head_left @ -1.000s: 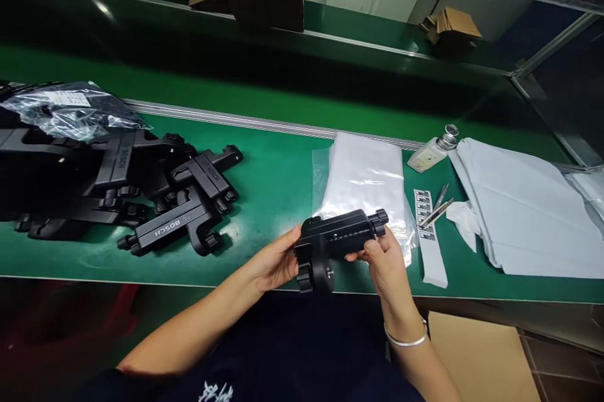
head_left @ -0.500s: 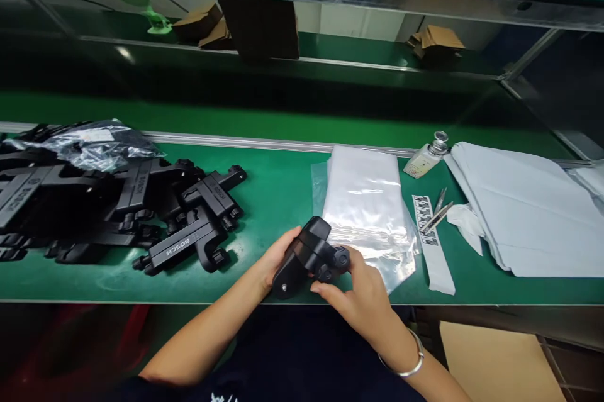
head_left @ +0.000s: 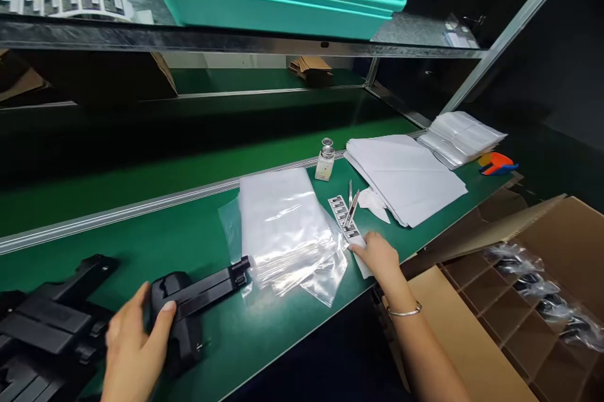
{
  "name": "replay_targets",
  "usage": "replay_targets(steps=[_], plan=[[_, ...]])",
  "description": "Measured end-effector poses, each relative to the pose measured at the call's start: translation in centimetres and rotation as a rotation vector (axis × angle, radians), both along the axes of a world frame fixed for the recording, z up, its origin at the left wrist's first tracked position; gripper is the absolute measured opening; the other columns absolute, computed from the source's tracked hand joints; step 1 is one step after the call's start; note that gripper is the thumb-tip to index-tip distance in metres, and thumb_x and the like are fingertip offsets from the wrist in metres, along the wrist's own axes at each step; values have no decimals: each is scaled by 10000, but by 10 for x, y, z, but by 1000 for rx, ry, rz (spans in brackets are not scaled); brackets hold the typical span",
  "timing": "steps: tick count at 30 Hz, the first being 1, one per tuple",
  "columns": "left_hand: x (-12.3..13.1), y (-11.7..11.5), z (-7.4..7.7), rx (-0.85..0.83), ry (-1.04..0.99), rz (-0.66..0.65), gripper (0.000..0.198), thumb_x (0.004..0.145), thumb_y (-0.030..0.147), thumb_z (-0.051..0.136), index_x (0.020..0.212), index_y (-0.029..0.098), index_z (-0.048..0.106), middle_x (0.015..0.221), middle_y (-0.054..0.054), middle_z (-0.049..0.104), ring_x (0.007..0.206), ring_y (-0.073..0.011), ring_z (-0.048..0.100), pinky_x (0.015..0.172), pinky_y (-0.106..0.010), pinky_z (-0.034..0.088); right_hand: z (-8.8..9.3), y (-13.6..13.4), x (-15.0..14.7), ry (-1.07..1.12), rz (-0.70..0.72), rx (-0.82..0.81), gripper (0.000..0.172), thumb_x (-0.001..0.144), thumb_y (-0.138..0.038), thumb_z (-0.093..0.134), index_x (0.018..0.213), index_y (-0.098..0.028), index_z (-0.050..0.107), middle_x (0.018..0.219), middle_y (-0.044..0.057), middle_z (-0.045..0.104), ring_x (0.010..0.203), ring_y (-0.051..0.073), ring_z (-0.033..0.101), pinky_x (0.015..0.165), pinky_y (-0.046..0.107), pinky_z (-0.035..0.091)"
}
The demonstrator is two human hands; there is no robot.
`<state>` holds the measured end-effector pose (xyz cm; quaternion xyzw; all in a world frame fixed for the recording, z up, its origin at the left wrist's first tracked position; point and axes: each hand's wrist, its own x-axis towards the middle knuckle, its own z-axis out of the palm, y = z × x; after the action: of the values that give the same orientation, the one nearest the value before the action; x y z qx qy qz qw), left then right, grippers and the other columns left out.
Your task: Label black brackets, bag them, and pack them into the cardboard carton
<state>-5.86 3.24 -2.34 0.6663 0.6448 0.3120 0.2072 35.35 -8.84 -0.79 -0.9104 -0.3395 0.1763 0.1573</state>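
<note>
My left hand [head_left: 134, 342] grips a black plastic bracket [head_left: 207, 292] with a long arm, its thumb on top. The bracket is low over the green bench or resting on it; I cannot tell which. Its arm reaches to the edge of the clear plastic bags [head_left: 283, 226]. Near the bench's front edge, my right hand [head_left: 377, 257] has thumb and fingers closed on the lower end of a white label strip [head_left: 337, 208] with black-and-white printed labels. Tweezers [head_left: 350, 193] and a craft knife [head_left: 352, 210] lie across that strip. More black brackets [head_left: 44, 323] lie at the left.
Behind the strip stands a small bottle [head_left: 324, 164]. White sheets [head_left: 406, 175], more clear bags [head_left: 460, 134] and an orange-and-blue object [head_left: 499, 163] lie rightward. A divided carton [head_left: 500, 320] sits below the bench edge. Turquoise bins [head_left: 283, 5] occupy the shelf overhead.
The view has swung right. Both hands were on the bracket; now my left hand alone holds it, further left, and my right hand has let go and moved to the label strip.
</note>
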Motion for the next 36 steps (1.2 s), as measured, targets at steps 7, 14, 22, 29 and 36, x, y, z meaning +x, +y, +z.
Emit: replay_targets(steps=[7, 14, 22, 29, 36], plan=[[107, -36, 40, -369, -319, -449, 432, 822, 560, 566, 1093, 236, 654, 1045, -93, 736, 1046, -329, 673, 970, -526, 500, -6, -25, -1, 558, 45, 416, 320, 786, -482, 634, 928, -195, 618, 852, 38, 702, 765, 222, 646, 678, 312, 489], [259, -55, 11, -1011, -894, -656, 662, 640, 434, 809, 1201, 171, 578, 793, -31, 726, 709, -175, 686, 677, -281, 514, -31, -49, -34, 945, 34, 695, 428, 697, -476, 771, 1000, -200, 649, 865, 31, 710, 757, 209, 643, 690, 320, 497], [292, -59, -7, -931, -881, -657, 302, 618, 336, 782, 821, 148, 661, 603, 20, 648, 535, -118, 566, 566, -232, 423, -31, -65, -10, 165, 32, 772, 138, 872, -320, 619, 979, -242, 658, 1026, 68, 645, 982, 243, 610, 853, 397, 501], [293, -60, -13, -874, -789, -699, 261, 662, 347, 757, 824, 159, 676, 590, 28, 633, 538, -128, 564, 567, -236, 425, -29, -60, -6, -65, 194, 700, 95, 898, -241, 586, 863, -248, 674, 903, 53, 657, 886, 243, 606, 842, 426, 480], [302, -62, -19, -860, -727, -753, 394, 871, 413, 538, 1127, 133, 645, 944, -94, 731, 846, -222, 690, 802, -353, 541, -15, -67, -11, 238, -105, 959, 109, 856, -296, 634, 767, -232, 637, 821, 18, 615, 795, 195, 586, 779, 363, 475]])
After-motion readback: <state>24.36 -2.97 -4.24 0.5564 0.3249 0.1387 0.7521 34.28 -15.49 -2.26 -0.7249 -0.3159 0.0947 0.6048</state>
